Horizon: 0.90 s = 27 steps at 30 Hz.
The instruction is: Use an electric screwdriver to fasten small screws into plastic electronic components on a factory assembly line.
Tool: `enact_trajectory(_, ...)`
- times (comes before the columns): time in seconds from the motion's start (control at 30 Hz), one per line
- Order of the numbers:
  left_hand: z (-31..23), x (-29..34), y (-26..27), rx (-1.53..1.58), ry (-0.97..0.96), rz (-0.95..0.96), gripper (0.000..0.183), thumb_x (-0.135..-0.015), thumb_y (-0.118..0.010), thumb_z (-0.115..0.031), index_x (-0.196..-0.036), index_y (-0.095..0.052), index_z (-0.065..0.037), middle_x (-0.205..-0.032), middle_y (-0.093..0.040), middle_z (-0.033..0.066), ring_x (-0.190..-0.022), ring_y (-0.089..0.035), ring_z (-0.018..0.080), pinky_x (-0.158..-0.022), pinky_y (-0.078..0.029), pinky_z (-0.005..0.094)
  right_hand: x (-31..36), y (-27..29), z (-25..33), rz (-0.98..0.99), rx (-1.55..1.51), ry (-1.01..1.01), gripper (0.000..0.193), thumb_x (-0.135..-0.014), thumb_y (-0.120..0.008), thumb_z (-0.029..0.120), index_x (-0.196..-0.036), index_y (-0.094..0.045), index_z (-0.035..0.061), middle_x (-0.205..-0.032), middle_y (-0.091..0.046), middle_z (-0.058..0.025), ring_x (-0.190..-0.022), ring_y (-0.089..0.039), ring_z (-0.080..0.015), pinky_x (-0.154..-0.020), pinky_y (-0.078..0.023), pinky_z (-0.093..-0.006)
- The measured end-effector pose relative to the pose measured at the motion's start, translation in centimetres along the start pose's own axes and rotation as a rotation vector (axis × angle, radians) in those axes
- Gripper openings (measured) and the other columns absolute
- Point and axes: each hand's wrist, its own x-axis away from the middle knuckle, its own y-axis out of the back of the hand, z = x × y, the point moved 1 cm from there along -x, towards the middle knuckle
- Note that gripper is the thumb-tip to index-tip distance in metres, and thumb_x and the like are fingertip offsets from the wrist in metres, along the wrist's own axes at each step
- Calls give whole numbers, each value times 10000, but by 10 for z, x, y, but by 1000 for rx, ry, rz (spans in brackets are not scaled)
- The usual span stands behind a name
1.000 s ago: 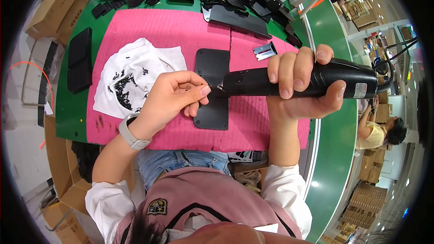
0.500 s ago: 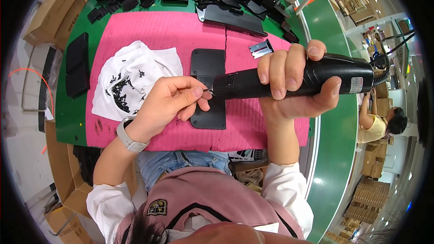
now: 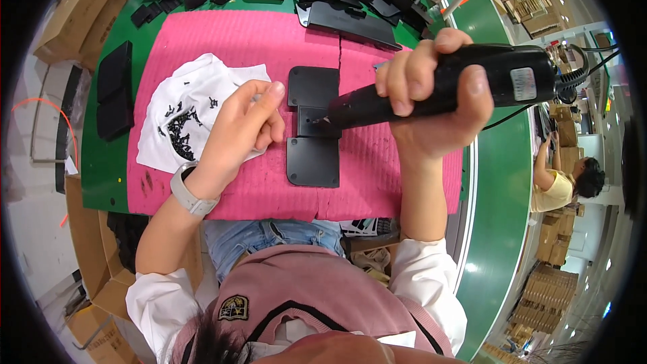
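My right hand (image 3: 431, 94) wraps around a black electric screwdriver (image 3: 499, 81), which tilts down to the left. Its bit (image 3: 323, 120) is over the narrow middle of a black plastic bracket (image 3: 313, 162) with two wide rounded ends; whether the tip touches is unclear. My left hand (image 3: 253, 118) hovers just left of the bracket, fingers loosely bent and apart, with nothing visible in them. Beside it, a white cloth (image 3: 158, 101) carries a heap of small black screws (image 3: 179, 136). A pink foam mat (image 3: 377, 182) lies under all of these.
Black plastic parts (image 3: 350, 20) are piled along the far side of the green table (image 3: 94, 182). Two dark pads (image 3: 114, 87) lie at its left edge. A cable (image 3: 573, 81) trails from the screwdriver. At right, another person (image 3: 563, 185) sits farther off.
My left hand has let go of the small piece at the bit and moved up and left. The screwdriver has tilted, its tip now lower over the bracket's middle.
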Motion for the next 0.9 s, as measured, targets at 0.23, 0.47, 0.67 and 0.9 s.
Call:
enact_trajectory(0.23, 9, -9, 0, -320, 54, -15, 347, -891, -582, -134, -1165, -478, 53, -587, -546, 38, -423, -406, 59, -399, -299, 220, 2, -3, -12, 54, 61, -77, 342, -860, -499, 335, -1052, -466, 54, -606, -463, -41, -441, -421, -145, -522, -408, -335)
enact_trajectory(0.47, 9, -14, -1, -404, 65, 52, 293, -849, -606, -133, -1038, -524, 75, -601, -590, 53, -545, -555, 100, -505, -423, 235, -1, -18, -15, 135, 215, -133, 285, -831, -587, 245, -967, -441, 42, -581, -445, -56, -428, -419, -146, -441, -382, -294)
enact_trajectory(0.67, 20, -14, -5, -173, -48, 13, 176, -841, -595, -58, -938, -513, 64, -654, -607, 82, -577, -583, 126, -529, -454, 256, -7, -33, -22, 133, 321, -175, 305, -794, -656, 202, -907, -434, 26, -552, -451, -60, -423, -421, -129, -391, -366, -257)
enact_trajectory(0.9, 24, -14, -3, -231, -64, 6, 170, -846, -587, -55, -944, -514, 63, -664, -612, 84, -592, -587, 126, -538, -456, 258, -7, -37, -24, 145, 315, -152, 315, -790, -665, 205, -912, -438, 24, -527, -436, -46, -406, -418, -120, -390, -351, -255)
